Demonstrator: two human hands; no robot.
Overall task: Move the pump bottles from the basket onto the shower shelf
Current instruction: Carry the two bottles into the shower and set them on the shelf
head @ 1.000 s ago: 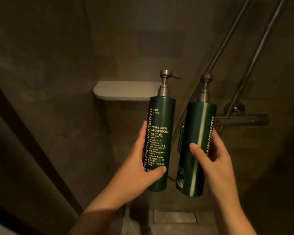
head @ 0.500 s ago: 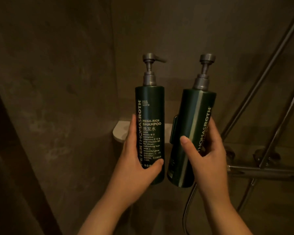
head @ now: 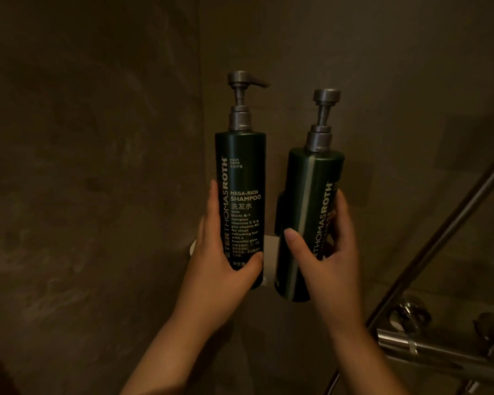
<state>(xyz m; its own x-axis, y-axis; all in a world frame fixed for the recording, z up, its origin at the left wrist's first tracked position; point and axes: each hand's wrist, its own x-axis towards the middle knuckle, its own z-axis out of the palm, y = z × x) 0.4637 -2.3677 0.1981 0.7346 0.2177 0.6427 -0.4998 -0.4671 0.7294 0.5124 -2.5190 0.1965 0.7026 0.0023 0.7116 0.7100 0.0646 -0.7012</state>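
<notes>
Left hand (head: 223,269) grips shampoo (head: 240,172), right hand (head: 332,260) second bottle (head: 307,189).

Head camera, close behind left hand (head: 221,266) and right hand (head: 327,260), faces wall (head: 97,166).

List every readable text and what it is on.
Left bottle: "ETERTHOMASROTH"
Left bottle: "HAIR CARE"
Left bottle: "MEGA-RICH SHAMPOO"
Left bottle: "洗发水"
Left bottle: "with biotin B-7 complex vitamins C E & pro vitamin B5 for clean refreshing hair with a beautiful glow"
Right bottle: "THOMASROTH"
Fine print on both: too blurred.
</notes>
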